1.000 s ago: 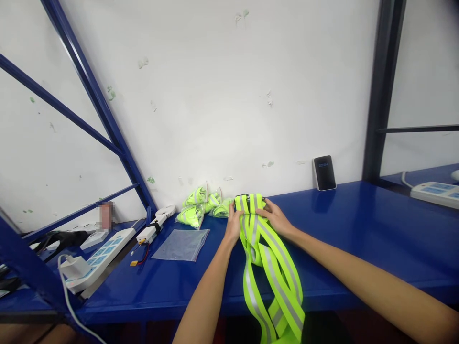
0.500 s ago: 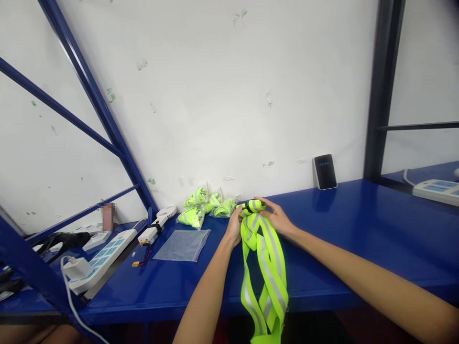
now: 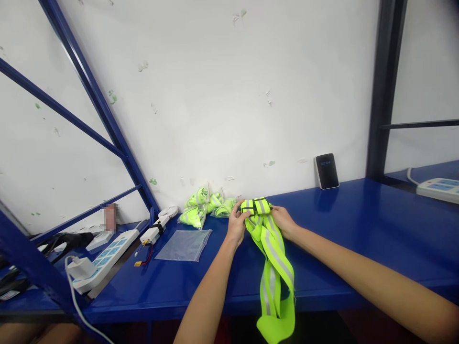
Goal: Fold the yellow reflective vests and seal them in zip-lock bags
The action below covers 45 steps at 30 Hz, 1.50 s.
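Observation:
Between my hands is a neon-yellow reflective strap with silver stripes; its upper end is folded into a small bundle with black trim, and long loops hang over the table's front edge. My left hand grips the bundle's left end, thumb in front. At the right end, my right hand holds the bundle, its fingertips partly hidden behind the strap. Left of my hands lies a flat, clear zip bag. Behind it, several clear bags with similar yellow straps inside sit against the wall.
The blue table meets a white wall. A small dark-screened device leans there on the right. To the left are a white fan, a battery pack with wires, and a power strip behind a blue metal post.
The folded bundle has turned, so its black-trimmed face shows more. My right fingers have moved from its top down to its right side. The hanging loops have swung right.

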Each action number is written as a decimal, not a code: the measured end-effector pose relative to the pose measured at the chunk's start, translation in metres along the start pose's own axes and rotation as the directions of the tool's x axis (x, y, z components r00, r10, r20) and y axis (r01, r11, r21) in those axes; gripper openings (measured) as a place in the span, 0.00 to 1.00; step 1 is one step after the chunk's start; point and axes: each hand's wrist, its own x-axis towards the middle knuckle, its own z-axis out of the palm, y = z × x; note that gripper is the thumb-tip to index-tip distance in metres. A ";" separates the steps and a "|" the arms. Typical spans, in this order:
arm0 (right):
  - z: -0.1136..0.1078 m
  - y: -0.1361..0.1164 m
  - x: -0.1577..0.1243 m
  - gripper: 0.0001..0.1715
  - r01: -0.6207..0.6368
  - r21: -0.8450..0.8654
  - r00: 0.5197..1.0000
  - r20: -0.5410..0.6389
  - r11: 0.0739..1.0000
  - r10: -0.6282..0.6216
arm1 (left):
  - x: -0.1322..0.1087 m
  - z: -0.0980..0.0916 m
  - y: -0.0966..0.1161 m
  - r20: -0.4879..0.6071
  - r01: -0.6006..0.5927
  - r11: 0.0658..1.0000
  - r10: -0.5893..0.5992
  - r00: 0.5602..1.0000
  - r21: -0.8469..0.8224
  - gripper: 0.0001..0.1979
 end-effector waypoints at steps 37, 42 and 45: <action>-0.001 -0.009 0.000 0.41 0.318 -0.131 0.941 0.163 0.939 -0.296 | -0.008 0.002 0.005 0.089 0.032 0.998 -0.027 0.996 -0.062 0.41; -0.008 -0.003 0.010 0.41 0.450 -0.364 0.892 0.140 0.815 -0.430 | -0.004 -0.005 -0.003 0.046 0.039 0.999 -0.038 0.998 -0.024 0.49; -0.009 -0.011 0.002 0.32 0.370 -0.368 0.922 0.257 0.853 -0.289 | 0.002 -0.012 -0.007 0.058 0.006 0.997 -0.010 0.998 0.072 0.36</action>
